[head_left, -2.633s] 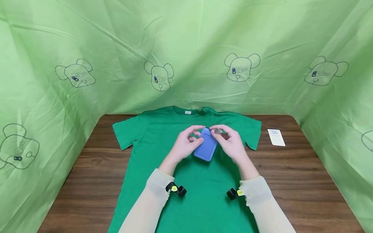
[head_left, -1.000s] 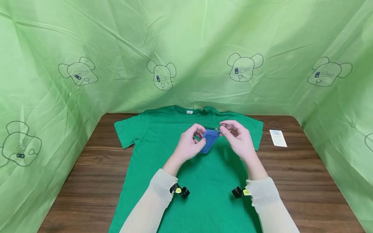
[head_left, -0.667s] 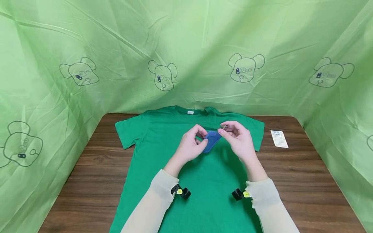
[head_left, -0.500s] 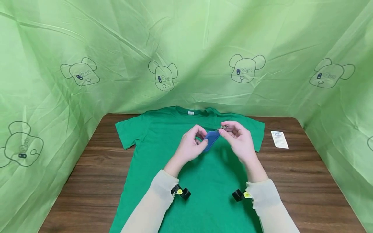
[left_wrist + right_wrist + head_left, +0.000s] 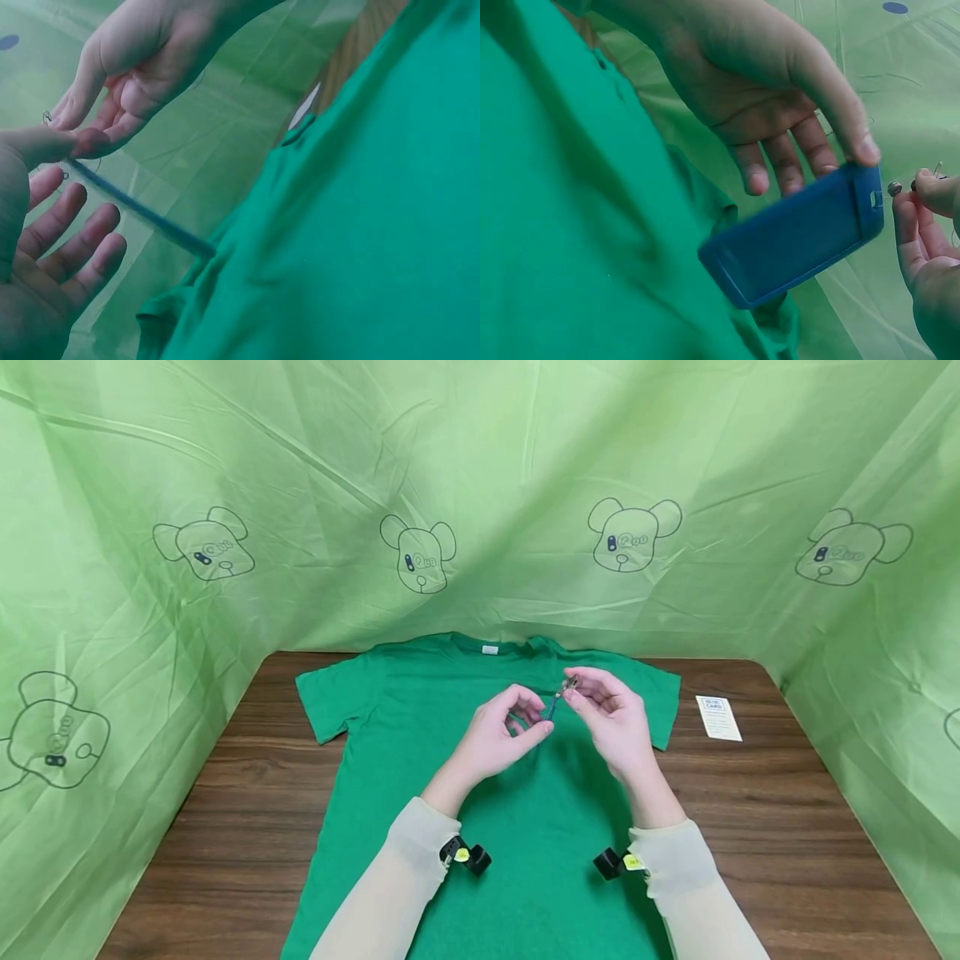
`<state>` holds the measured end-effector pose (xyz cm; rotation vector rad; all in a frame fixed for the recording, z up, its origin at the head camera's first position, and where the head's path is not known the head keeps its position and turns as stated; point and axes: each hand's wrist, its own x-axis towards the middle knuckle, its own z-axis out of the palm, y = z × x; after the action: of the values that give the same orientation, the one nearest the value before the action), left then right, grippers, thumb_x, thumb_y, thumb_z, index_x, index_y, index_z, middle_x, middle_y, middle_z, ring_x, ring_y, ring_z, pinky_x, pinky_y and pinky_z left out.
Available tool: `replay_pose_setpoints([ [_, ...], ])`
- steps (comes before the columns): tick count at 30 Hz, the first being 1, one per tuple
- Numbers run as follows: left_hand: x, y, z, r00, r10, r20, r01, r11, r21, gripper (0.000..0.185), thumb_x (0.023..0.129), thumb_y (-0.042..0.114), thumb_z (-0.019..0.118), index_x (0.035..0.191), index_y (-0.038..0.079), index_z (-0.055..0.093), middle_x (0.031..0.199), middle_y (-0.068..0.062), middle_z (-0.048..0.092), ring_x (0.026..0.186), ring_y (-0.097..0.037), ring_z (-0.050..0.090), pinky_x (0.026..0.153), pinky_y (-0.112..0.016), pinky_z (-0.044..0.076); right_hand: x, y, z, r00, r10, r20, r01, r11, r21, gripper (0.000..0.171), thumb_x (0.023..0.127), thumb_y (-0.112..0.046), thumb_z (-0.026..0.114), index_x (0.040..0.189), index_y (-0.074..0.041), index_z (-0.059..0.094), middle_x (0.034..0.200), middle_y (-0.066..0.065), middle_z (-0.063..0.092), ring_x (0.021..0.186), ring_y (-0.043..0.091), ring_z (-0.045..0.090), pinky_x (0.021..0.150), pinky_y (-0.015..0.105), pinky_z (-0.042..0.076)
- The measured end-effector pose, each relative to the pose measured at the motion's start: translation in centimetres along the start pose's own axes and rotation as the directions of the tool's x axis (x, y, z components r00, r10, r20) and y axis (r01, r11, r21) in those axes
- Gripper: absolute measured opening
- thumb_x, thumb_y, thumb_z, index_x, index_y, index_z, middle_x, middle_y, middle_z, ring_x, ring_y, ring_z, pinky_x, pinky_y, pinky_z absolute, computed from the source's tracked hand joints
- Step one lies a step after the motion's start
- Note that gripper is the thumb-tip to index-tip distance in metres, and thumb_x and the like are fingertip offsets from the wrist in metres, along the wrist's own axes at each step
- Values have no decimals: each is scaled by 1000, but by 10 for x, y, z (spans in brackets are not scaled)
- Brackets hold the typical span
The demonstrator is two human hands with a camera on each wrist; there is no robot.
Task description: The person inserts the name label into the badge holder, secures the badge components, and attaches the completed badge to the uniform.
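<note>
My left hand (image 5: pixel 504 731) holds a blue card holder (image 5: pixel 795 232) near its slotted end, thumb on its face side and the other fingers loosely bent. In the head view the holder is turned nearly edge-on between both hands, and the left wrist view also shows it as a thin blue strip. My right hand (image 5: pixel 611 710) pinches a small metal clip (image 5: pixel 572 683) at the slotted end; in the right wrist view, small metal parts (image 5: pixel 896 187) show between the slot and the fingertips. The right fingers partly hide the clip. Both hands are above a green T-shirt (image 5: pixel 420 718).
The T-shirt is spread over a dark wooden table (image 5: pixel 247 802). To its right lies a white printed card (image 5: pixel 718 718). A light green curtain (image 5: pixel 510 468) with bear outlines encloses the back and sides. Each wrist wears a black camera (image 5: pixel 477 860).
Both hands have moved slightly right since the earliest frame. The blue card holder has turned from face-up to nearly edge-on. The right hand keeps pinching the metal clip.
</note>
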<state>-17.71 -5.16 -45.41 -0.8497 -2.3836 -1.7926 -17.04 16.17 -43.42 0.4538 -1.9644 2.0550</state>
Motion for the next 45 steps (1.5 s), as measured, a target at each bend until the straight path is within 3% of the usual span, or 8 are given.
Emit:
replay_pose_setpoints([
  [11,1,4,-1,997,8,-78,-13,998,-59,20,107,15,73,125,5,69,114,-8,73,101,-19,71,85,-33,62,-2,-2,5,996,-58,73,60,998,-33,29,102,13,68,131,10,70,110,17,76,102,16,74,92,26,63],
  [18,1,9,-2,993,4,-116,-17,994,-107,17,105,10,74,121,3,70,110,-10,73,97,-19,72,84,-32,63,-4,1,8,988,-98,120,104,994,-44,27,101,14,67,127,8,70,113,9,78,105,16,74,89,26,62],
  [28,1,10,-2,985,21,-169,-41,992,-118,16,104,11,76,118,3,74,100,-10,72,89,-20,68,78,-27,61,-5,1,10,987,-70,144,78,996,-44,27,102,11,70,128,3,71,116,13,77,106,18,75,92,28,63],
  [32,2,9,-3,983,41,-178,-57,995,-85,15,103,11,78,116,3,75,98,-8,72,87,-18,69,79,-28,61,-6,0,10,987,-51,152,56,998,-31,27,102,10,69,129,3,70,118,14,76,109,19,75,94,31,64],
  [37,2,8,-5,976,94,-196,-90,995,30,12,103,15,80,111,7,79,97,-3,74,86,-14,70,79,-30,62,-5,-3,10,987,17,162,-18,1000,7,36,100,11,71,136,6,68,123,16,76,112,19,75,97,33,63],
  [45,1,5,-10,960,200,-195,-170,972,160,9,102,13,80,109,7,81,95,-1,75,86,-12,71,79,-28,63,-5,-13,12,975,140,173,-144,990,8,37,102,10,68,139,11,64,123,23,72,104,18,77,95,33,64],
])
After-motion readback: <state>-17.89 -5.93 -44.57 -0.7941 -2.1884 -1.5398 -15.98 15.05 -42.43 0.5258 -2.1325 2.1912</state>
